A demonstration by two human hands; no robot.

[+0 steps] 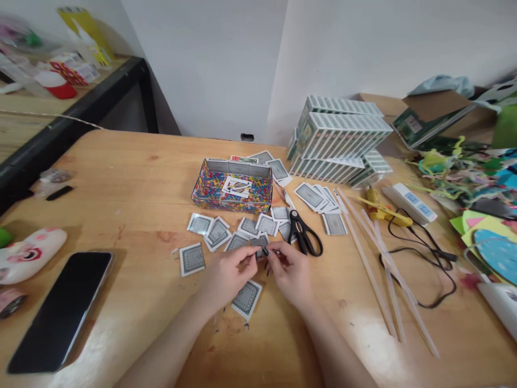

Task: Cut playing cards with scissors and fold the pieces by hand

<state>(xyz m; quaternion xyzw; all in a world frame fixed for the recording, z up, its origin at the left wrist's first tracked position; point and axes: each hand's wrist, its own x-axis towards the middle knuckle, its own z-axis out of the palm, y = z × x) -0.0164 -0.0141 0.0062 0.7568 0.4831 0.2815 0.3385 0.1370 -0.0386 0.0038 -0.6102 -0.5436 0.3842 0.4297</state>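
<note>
My left hand (pixel 234 272) and my right hand (pixel 291 272) meet over the middle of the table, fingertips pinched together. Between them is a small dark piece (pixel 265 251), too small to name. Grey-backed playing cards lie around the hands, many looking cut down; one card (pixel 246 299) rests just below them and another (pixel 193 260) to the left. Black-handled scissors (pixel 306 234) lie right of my right hand. Beyond the cards stands an open box (pixel 230 203) with a colourful speckled pattern, its back wall lined with grey card backs and face cards (pixel 237 187) inside.
A phone (pixel 60 312) lies at front left. On the right are glue sticks (pixel 369 264), a yellow glue gun (pixel 388 212), its black cable and a power strip (pixel 410 202). Wrapped card packs (pixel 343 134) are stacked behind, with paper scraps (pixel 472 172) at far right.
</note>
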